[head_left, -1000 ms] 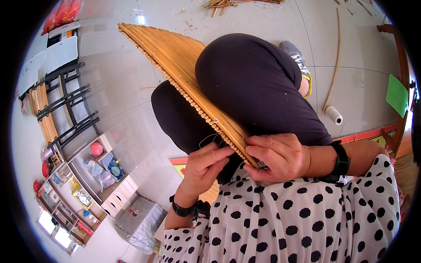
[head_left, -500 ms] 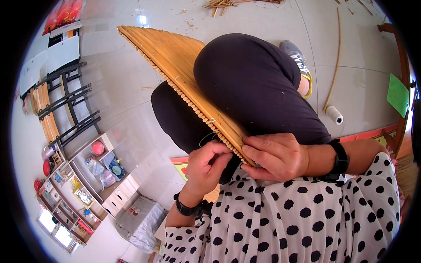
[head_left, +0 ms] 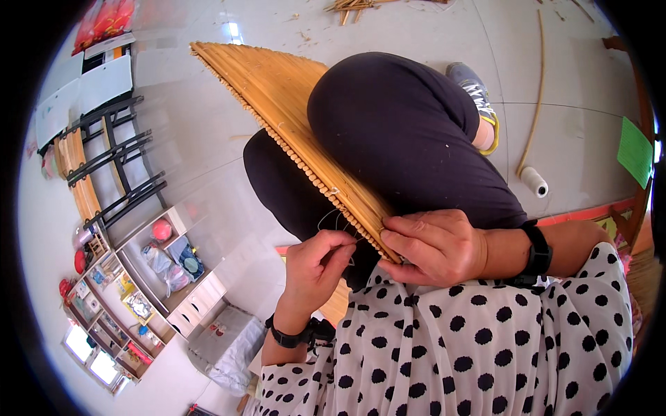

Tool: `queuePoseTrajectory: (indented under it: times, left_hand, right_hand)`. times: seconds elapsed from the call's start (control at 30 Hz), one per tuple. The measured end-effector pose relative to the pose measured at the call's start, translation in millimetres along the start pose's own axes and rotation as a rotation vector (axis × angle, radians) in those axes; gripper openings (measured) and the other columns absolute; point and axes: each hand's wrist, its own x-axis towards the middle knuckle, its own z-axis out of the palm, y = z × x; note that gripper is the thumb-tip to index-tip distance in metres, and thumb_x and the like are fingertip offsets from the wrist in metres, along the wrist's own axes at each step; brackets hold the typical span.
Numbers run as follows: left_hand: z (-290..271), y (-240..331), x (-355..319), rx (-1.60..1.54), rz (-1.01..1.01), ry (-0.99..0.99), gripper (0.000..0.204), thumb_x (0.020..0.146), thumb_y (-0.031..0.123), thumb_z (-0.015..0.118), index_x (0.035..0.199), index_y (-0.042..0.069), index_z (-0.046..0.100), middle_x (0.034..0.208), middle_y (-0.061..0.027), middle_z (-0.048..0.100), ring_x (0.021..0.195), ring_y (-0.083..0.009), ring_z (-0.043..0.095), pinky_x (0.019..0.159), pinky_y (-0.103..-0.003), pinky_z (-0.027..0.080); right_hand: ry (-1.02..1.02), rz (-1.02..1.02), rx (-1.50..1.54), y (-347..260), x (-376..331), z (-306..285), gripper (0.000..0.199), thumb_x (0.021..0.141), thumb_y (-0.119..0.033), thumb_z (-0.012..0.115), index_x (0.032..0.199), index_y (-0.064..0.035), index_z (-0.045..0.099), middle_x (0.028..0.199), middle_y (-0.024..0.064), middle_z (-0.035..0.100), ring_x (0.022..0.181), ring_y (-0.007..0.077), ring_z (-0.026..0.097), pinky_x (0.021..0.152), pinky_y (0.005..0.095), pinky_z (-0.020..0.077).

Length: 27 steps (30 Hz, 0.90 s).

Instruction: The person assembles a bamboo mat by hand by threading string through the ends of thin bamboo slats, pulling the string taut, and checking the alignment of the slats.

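Place: looks like a living room in a home, partly given over to handwork
Shelving unit [head_left: 208,295]: lower left, white and wood-toned, crowded with household odds and ends, among them plastic bags [head_left: 173,277] and a round red thing [head_left: 161,230]
Window [head_left: 104,367]: bright panes, lower left edge
Floor [head_left: 208,118]: pale, glossy large tiles
Handwork signs: loose sticks [head_left: 347,8] at top centre, white thread spool [head_left: 533,180] at right
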Motion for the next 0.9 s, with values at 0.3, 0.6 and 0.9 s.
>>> queuePoseTrajectory:
  times: [0.3,0.6,0.9]
  left_hand:
    - [-5.1,-2.1,-2.7,0.046,-0.027,-0.032,0.006,0.088,-0.003,0.06,0.093,0.0,0.06,0.072,-0.0061,0.061,0.06,-0.0123,0.058,0.054,-0.025,0.045]
    - [-7.1,-4.3,-5.0,0.04,-0.074,-0.058,0.01,0.087,-0.003,0.061,0.096,0.002,0.06,0.073,-0.0068,0.064,0.059,-0.0106,0.059,0.053,-0.023,0.045]
    - [-5.6,-1.4,1.1,0.237,0.272,0.003,0.023,0.076,-0.004,0.072,0.096,0.005,0.064,0.06,-0.0063,0.06,0.048,-0.0173,0.057,0.047,-0.027,0.043]
  right_hand:
    - [-0.054,-0.053,0.112,-0.7,4.1,-1.6,0.041,0.071,-0.018,0.077,0.099,0.0086,0.063,0.091,0.0207,0.063,0.069,0.0269,0.067,0.063,0.0325,0.0588]
    - [-0.048,-0.064,0.152,2.6,4.8,-0.8,0.036,0.073,-0.013,0.072,0.1,0.0101,0.062,0.088,0.0198,0.063,0.069,0.0255,0.067,0.062,0.0323,0.0586]
    - [-0.06,-0.058,0.149,4.7,4.3,-1.6,0.036,0.075,-0.015,0.07,0.1,0.0101,0.062,0.089,0.0204,0.064,0.069,0.0251,0.067,0.063,0.0315,0.0583]
